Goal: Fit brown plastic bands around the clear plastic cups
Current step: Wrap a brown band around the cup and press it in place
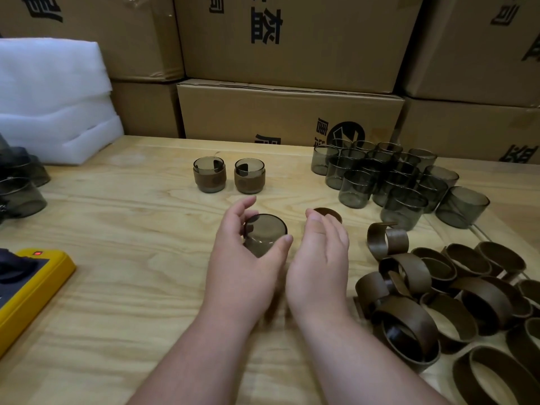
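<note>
- At the centre of a pale wooden surface, a person's left hand grips a smoky clear cup, thumb and fingers curled round its sides, its mouth facing up and away.
- Just beside it at 3 o'clock, the right hand holds a brown band at its fingertips; how the fingers close on it is hidden behind the hand.
- Toward 12 o'clock of the hands stand two banded cups, side by side and upright.
- At 2 o'clock, a cluster of bare cups sits packed together near the far edge.
- At 4 o'clock, a heap of loose brown bands lies spread across the surface.
- At 9 o'clock, a yellow device rests at the near left edge; white foam sheets are stacked at 10 o'clock.
- Cardboard boxes line the back.
</note>
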Demonstrator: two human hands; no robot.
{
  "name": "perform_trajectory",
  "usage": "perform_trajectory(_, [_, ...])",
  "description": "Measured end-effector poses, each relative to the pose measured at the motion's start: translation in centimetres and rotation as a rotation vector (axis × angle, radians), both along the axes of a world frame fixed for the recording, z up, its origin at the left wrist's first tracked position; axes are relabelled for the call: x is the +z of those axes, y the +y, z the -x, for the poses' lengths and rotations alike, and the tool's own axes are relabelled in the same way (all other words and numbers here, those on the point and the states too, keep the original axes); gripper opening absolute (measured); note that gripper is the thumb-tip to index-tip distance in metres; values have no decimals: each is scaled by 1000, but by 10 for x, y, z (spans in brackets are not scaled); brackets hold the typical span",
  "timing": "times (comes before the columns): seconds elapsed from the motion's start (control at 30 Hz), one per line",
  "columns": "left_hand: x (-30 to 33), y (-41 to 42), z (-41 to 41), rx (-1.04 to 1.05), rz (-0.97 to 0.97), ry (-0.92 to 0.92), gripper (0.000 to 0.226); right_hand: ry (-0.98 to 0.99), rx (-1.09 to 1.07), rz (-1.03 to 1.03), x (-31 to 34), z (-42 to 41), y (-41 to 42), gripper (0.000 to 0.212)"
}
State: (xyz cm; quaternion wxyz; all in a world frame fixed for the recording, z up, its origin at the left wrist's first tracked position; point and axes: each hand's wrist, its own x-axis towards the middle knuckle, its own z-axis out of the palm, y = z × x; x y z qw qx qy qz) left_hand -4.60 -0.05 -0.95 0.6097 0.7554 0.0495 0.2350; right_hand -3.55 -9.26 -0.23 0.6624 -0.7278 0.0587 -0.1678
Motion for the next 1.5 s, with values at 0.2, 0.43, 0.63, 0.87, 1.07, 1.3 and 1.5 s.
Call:
perform_trajectory(0.2, [2, 0, 0, -45, 2, 42, 67, -14, -10, 100, -4, -3, 2, 65])
perform_trajectory(0.43, [3, 0, -1, -31, 157, 34, 45, -2, 44, 147, -5, -3, 4, 73])
perform_trajectory(0.63, [3, 0, -2, -23, 188, 45, 43, 49, 30, 231, -4, -3, 3, 62])
perform_trajectory(0.87, [4, -1, -2, -30, 226, 61, 41, 159, 32, 420, -1, -1, 3, 78])
perform_trajectory(1.07, [4, -1, -3, -37, 236, 61, 39, 180, 12, 431, 2, 0, 3, 57])
perform_trajectory(1.3, [1, 1, -4, -40, 268, 69, 38, 126, 12, 328, 2, 0, 3, 35])
perform_trajectory(1.5, [0, 2, -6, -59, 230, 66, 36, 123, 48, 107, 0, -1, 5, 27])
